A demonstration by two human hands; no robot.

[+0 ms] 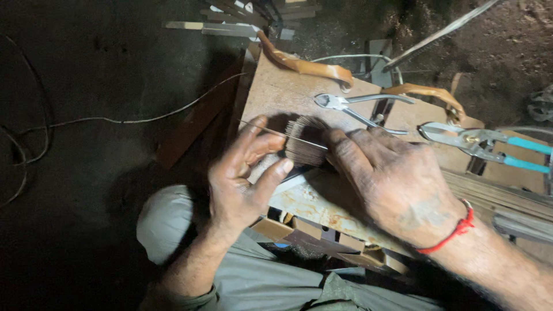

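Right hand (397, 184) grip closed on ridged comb stack (305, 141) (threaded by thin rod (271, 131)), left hand (245, 173) pinching it loosely

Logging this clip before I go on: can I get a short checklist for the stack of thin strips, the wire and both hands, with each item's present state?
1. Left hand on the stack of thin strips: ok, thumb and fingers rest against its left side.
2. Right hand on the stack: ok, fingers press on its right side.
3. Thin wire across the stack: ok, it lies over the top, under the left fingertips.
4. Stack supported: ok, it sits on the wooden block.
5. Bare metal pliers clear of the hands: ok, lying apart behind the stack.
6. Teal-handled pliers within reach: cannot tell.
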